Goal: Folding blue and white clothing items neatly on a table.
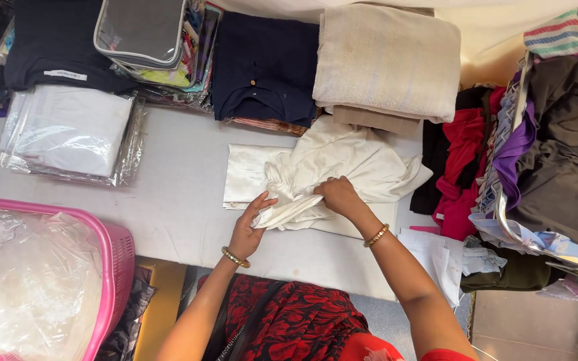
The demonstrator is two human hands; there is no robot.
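A cream satin garment point(342, 164) lies crumpled on the white table point(169, 200), partly over a flat folded cream piece point(245, 177). My left hand point(250, 224) grips a twisted strip of the cream fabric point(289, 212) at its left end. My right hand point(338, 196) presses down on the same strip where it meets the bunched cloth. Both wrists wear gold bead bangles.
Behind lie a folded beige towel point(386, 60), a navy garment point(265, 67), clear plastic sleeves point(68, 134) and a zip pouch point(142, 33). A pink basket lined with plastic point(112, 267) stands at the left. Red, purple and dark clothes point(536, 154) pile on the right.
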